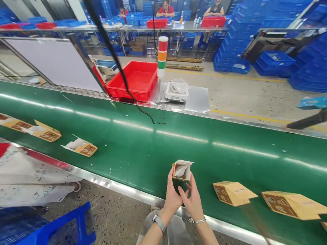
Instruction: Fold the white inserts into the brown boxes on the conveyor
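Note:
Between my two hands, above the green conveyor belt (143,149), is a small tan cardboard box (183,170) with its open end toward me. Something whitish shows inside it; I cannot make out what. My left hand (173,197) grips the box's left side, and my right hand (192,200) holds the right side. The lower fingers partly overlap beneath the box. To the right on the belt lie a tan box with a brown printed end (231,193) and a similar box (288,204). Further left lies an open-flapped box (85,148).
Several more open boxes (48,132) lie at the belt's far left. Beyond the belt are a red bin (138,80), a signal tower light (162,56) and a white scale (177,91). A black cable (112,47) hangs down in front. A blue plastic stool (61,223) stands lower left.

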The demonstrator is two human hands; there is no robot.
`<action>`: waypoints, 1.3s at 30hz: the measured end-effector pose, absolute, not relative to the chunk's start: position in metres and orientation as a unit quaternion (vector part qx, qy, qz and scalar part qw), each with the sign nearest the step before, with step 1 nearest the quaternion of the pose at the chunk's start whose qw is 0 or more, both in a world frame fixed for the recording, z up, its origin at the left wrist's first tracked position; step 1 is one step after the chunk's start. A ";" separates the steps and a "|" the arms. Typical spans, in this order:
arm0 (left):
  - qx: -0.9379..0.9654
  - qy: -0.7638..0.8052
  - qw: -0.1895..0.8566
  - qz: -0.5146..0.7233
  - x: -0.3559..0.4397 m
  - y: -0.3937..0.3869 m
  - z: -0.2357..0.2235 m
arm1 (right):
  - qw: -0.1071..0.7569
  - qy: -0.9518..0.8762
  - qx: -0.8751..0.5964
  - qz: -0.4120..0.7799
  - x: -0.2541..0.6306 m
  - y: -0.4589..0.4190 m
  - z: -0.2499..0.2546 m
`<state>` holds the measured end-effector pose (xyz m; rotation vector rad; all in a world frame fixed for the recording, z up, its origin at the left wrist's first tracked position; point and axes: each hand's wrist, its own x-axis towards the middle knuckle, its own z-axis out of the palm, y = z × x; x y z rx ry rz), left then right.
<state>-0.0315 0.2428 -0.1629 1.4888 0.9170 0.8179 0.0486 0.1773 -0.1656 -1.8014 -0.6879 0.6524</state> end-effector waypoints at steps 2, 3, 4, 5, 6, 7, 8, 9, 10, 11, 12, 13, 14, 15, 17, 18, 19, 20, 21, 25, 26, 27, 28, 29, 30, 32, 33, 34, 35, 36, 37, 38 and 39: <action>0.722 0.306 0.539 0.309 -0.037 0.245 -0.156 | 0.503 -0.313 -0.764 0.257 0.069 0.164 -0.160; 0.764 0.266 0.515 0.283 -0.041 0.252 -0.150 | 0.487 -0.338 -0.763 0.257 0.079 0.158 -0.156; 0.800 0.236 0.492 0.249 -0.045 0.262 -0.142 | 0.469 -0.368 -0.760 0.260 0.088 0.154 -0.151; 0.835 0.210 0.465 0.207 -0.048 0.274 -0.133 | 0.450 -0.398 -0.755 0.264 0.097 0.150 -0.146; 0.862 0.195 0.435 0.172 -0.049 0.286 -0.123 | 0.430 -0.424 -0.751 0.268 0.104 0.148 -0.141; 0.885 0.185 0.402 0.144 -0.047 0.297 -0.113 | 0.413 -0.442 -0.749 0.270 0.111 0.147 -0.137; 0.903 0.175 0.371 0.125 -0.044 0.308 -0.104 | 0.401 -0.451 -0.750 0.270 0.117 0.146 -0.133; 0.918 0.167 0.343 0.111 -0.040 0.316 -0.096 | 0.395 -0.454 -0.752 0.267 0.122 0.147 -0.131; 0.929 0.158 0.319 0.100 -0.034 0.322 -0.089 | 0.393 -0.455 -0.755 0.262 0.127 0.147 -0.130; 0.938 0.149 0.301 0.091 -0.029 0.326 -0.084 | 0.392 -0.457 -0.757 0.254 0.132 0.148 -0.129; 0.944 0.142 0.287 0.083 -0.024 0.327 -0.081 | 0.390 -0.462 -0.758 0.245 0.136 0.150 -0.128; 0.948 0.138 0.277 0.078 -0.019 0.327 -0.079 | 0.387 -0.471 -0.758 0.231 0.140 0.152 -0.128; 0.950 0.138 0.270 0.077 -0.015 0.326 -0.079 | 0.379 -0.484 -0.759 0.216 0.144 0.154 -0.128; 0.951 0.139 0.265 0.080 -0.013 0.324 -0.080 | 0.366 -0.501 -0.759 0.198 0.148 0.156 -0.127; 0.950 0.141 0.262 0.091 -0.011 0.318 -0.084 | 0.328 -0.533 -0.763 0.164 0.156 0.160 -0.125; 0.949 0.137 0.268 0.098 -0.011 0.316 -0.087 | 0.304 -0.547 -0.765 0.153 0.160 0.162 -0.123; 0.945 0.132 0.280 0.103 -0.011 0.313 -0.090 | 0.277 -0.559 -0.767 0.146 0.163 0.163 -0.121; 0.940 0.128 0.298 0.106 -0.012 0.311 -0.093 | 0.251 -0.569 -0.770 0.145 0.166 0.165 -0.118; 0.934 0.128 0.316 0.109 -0.013 0.309 -0.096 | 0.227 -0.575 -0.772 0.146 0.169 0.166 -0.115; 0.935 0.145 0.307 0.105 -0.010 0.303 -0.102 | 0.154 -0.587 -0.779 0.160 0.181 0.166 -0.104; 0.942 0.137 0.288 0.101 -0.007 0.301 -0.101 | 0.143 -0.590 -0.778 0.165 0.184 0.165 -0.101; 0.949 0.125 0.272 0.098 -0.004 0.301 -0.099 | 0.138 -0.593 -0.775 0.168 0.188 0.164 -0.099; 0.954 0.116 0.259 0.096 0.000 0.300 -0.097 | 0.139 -0.595 -0.773 0.171 0.191 0.163 -0.098; 0.957 0.110 0.251 0.094 0.005 0.300 -0.094 | 0.152 -0.595 -0.770 0.174 0.193 0.160 -0.098; 0.959 0.106 0.248 0.091 0.009 0.301 -0.090 | 0.176 -0.589 -0.769 0.176 0.193 0.157 -0.099; 0.957 0.095 0.260 0.084 0.014 0.302 -0.086 | 0.265 -0.554 -0.769 0.178 0.187 0.146 -0.106; 0.953 0.084 0.279 0.079 0.015 0.303 -0.086 | 0.321 -0.521 -0.772 0.174 0.181 0.140 -0.112; 0.945 0.076 0.309 0.081 0.014 0.302 -0.088 | 0.375 -0.481 -0.775 0.168 0.173 0.134 -0.119; 0.930 0.077 0.346 0.094 0.013 0.301 -0.093 | 0.421 -0.439 -0.778 0.157 0.164 0.128 -0.127; 0.911 0.086 0.385 0.117 0.010 0.299 -0.099 | 0.455 -0.402 -0.781 0.144 0.154 0.123 -0.134; 0.890 0.102 0.420 0.145 0.008 0.297 -0.106 | 0.475 -0.377 -0.784 0.131 0.146 0.120 -0.142; 0.871 0.116 0.447 0.168 0.006 0.293 -0.114 | 0.483 -0.364 -0.787 0.121 0.138 0.117 -0.148; 0.859 0.125 0.462 0.184 0.005 0.290 -0.122 | 0.482 -0.364 -0.789 0.113 0.133 0.116 -0.152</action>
